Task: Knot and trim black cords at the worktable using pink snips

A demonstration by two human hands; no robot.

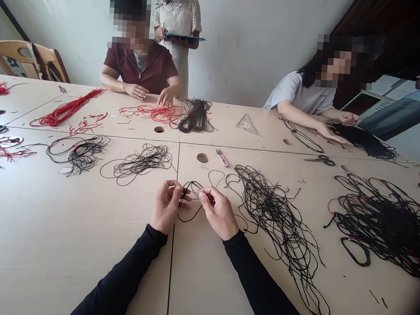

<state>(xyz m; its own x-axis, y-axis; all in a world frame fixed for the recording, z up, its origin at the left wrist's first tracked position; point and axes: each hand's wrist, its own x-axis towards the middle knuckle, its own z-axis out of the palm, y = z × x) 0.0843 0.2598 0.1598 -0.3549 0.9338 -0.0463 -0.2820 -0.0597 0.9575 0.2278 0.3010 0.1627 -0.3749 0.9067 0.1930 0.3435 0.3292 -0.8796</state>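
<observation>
Between my two hands is a looped black cord, raised a little over the table in the middle of the view. My left hand pinches its left side between thumb and fingers. On the other side, the thumb and forefinger of my right hand close on the cord near its upper right. A loose end of cord curves out beyond my right hand. Just right of that hand lies a long tangled pile of black cords. A smaller bundle of thin black cord rests to the left, past my left hand.
Pink thread snips lie beyond my hands, near a round table hole. Scissors and a large black cord heap are at right. Red cords lie far left. Two people sit opposite handling cords; another stands behind with a clipboard.
</observation>
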